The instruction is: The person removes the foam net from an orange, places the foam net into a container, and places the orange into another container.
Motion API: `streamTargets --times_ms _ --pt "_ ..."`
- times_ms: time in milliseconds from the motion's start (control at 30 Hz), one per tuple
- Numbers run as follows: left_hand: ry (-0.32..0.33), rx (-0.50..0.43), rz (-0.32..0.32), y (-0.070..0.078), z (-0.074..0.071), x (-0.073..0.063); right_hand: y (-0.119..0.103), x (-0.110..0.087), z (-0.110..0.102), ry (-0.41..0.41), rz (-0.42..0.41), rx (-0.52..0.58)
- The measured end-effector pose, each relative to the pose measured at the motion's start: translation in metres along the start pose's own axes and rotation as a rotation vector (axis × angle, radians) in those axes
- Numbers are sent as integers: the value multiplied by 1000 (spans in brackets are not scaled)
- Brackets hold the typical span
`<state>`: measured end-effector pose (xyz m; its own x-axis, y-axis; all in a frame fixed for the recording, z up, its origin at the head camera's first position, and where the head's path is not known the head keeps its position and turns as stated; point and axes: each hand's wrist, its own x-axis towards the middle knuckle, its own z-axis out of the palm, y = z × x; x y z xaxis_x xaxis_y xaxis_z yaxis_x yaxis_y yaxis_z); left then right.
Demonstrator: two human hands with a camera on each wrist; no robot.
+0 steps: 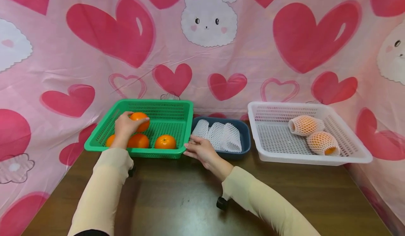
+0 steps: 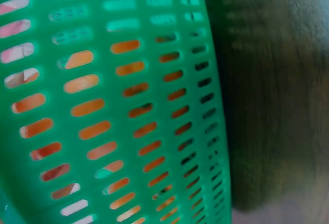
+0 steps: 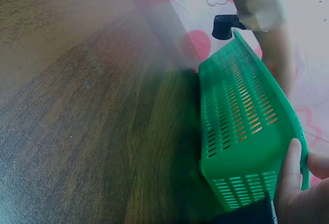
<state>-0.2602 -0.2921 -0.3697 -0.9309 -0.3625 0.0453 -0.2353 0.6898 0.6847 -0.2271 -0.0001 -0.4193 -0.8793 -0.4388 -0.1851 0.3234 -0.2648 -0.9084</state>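
In the head view my left hand (image 1: 123, 126) reaches into the green basket (image 1: 159, 152) and grips an orange (image 1: 138, 116) between thumb and fingers. Below it lie a second orange (image 1: 139, 141) and, partly hidden by the wrist, another orange (image 1: 110, 140). One more orange (image 1: 165, 142) sits at the basket's front right. My right hand (image 1: 202, 152) pinches the basket's front right corner; the right wrist view has its fingers on both sides of the rim (image 3: 294, 126). Only the slotted basket wall (image 2: 110, 147), with orange showing through, fills the left wrist view.
A dark blue tray (image 1: 248, 137) between the baskets holds several white foam net sleeves (image 1: 218, 134). To the right, a white basket (image 1: 284, 157) contains two net-wrapped oranges (image 1: 322, 142). Everything stands on a brown wooden table (image 1: 177, 201) against a pink heart-patterned cloth (image 1: 221, 60).
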Motion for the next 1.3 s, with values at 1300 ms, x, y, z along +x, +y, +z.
streamTargets --times_ms 1300 --pt "-123 297 50 -23 5 9 -4 0 0 -14 12 -30"
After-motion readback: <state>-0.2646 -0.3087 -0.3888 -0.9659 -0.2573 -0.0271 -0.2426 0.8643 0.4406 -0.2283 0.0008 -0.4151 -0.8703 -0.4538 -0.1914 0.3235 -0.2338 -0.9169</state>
